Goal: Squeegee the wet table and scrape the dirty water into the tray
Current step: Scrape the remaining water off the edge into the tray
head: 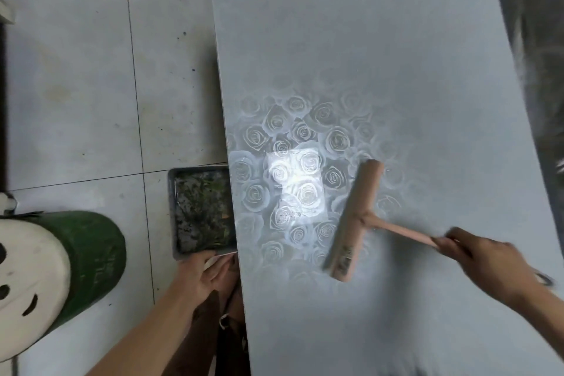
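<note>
A pink squeegee [355, 220] lies blade-down on the pale table [381, 55], which has a rose pattern and a bright glare patch. My right hand [485, 256] grips the end of its handle at the table's right side. A grey tray [177, 214] full of dark dirty water and green scraps sits just below the table's left edge. My left hand [204, 275] holds the tray's near rim, thumb on top.
A green stool [91, 253] with a white smiley-face seat stands on the tiled floor [91, 70] at the left. A grey sofa edge [534, 24] runs along the table's right side. My brown apron [225, 320] hangs below the tray.
</note>
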